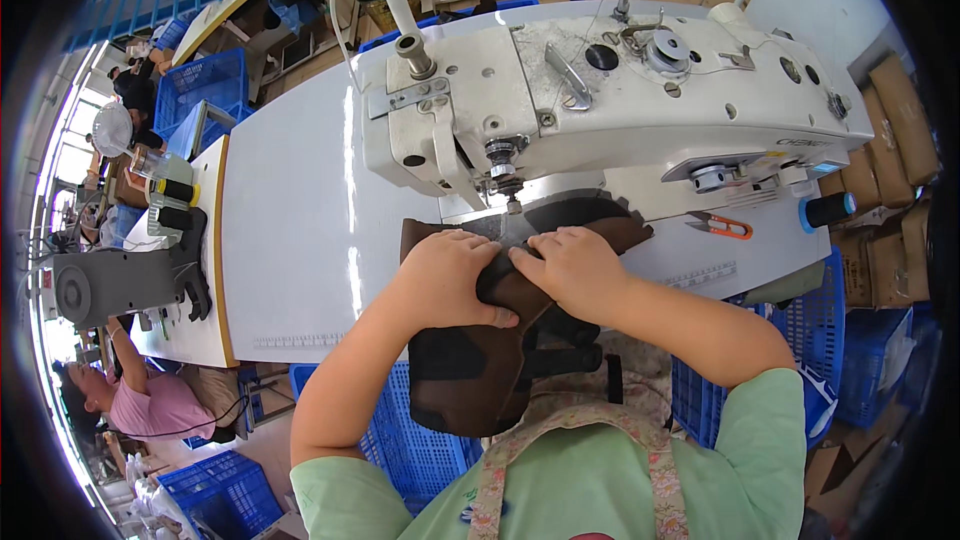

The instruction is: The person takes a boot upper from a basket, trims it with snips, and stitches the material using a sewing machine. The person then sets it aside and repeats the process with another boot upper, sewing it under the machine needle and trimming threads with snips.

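Observation:
A piece of brown and black fabric (pixel 470 370), apparently stitched from several panels, lies under the needle of the white sewing machine (pixel 620 90) and hangs over the table's near edge onto my lap. My left hand (pixel 448 275) grips it left of the needle, fingers bent over it and thumb stretched toward me. Close by on the right, my right hand (pixel 575 272) holds the same fabric, with thumb and forefinger near the presser foot (pixel 513 208). The fingers' undersides are hidden. Behind my right hand, a dark curved part of the fabric spreads across the machine bed.
Orange-handled thread snips (pixel 722 227) and a black thread spool (pixel 828 209) lie right on the white table (pixel 285 210). Blue crates (pixel 815 325) stand below. Boxes (pixel 880 170) are stacked far right. At left, a person in pink (pixel 165 400) sits by another machine (pixel 115 285).

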`<state>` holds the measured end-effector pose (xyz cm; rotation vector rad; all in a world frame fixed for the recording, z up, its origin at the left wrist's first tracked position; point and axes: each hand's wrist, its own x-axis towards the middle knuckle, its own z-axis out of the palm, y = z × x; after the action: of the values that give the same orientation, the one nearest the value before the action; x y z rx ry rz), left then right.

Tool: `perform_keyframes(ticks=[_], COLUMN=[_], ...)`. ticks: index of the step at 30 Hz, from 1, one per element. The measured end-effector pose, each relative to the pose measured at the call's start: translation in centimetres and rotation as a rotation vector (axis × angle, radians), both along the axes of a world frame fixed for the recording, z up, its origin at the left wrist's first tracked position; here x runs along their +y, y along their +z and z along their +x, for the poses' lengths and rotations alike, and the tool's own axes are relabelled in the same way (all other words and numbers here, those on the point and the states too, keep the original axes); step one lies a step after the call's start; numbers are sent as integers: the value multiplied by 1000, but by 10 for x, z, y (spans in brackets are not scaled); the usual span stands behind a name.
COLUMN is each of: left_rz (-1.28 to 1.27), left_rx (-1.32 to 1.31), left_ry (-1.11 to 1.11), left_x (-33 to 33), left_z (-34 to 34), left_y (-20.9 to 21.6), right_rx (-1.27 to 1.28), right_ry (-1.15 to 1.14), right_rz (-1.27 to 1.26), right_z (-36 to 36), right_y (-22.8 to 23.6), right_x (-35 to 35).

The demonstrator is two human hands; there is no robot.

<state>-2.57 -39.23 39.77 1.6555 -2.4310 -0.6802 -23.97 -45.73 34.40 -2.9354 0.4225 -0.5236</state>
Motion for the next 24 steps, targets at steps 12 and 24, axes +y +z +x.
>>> perform_keyframes(ticks=[12,24], left_rz=[57,167], left_rx=[46,45], left_ry=[57,169], left_x=[-10,-23], left_z=[6,9], left_y=[1,6], right_rx=[175,217], right_ry=[31,82], right_rz=[112,122], right_z=[6,16], right_y=[11,18], right_x=[-18,-42])
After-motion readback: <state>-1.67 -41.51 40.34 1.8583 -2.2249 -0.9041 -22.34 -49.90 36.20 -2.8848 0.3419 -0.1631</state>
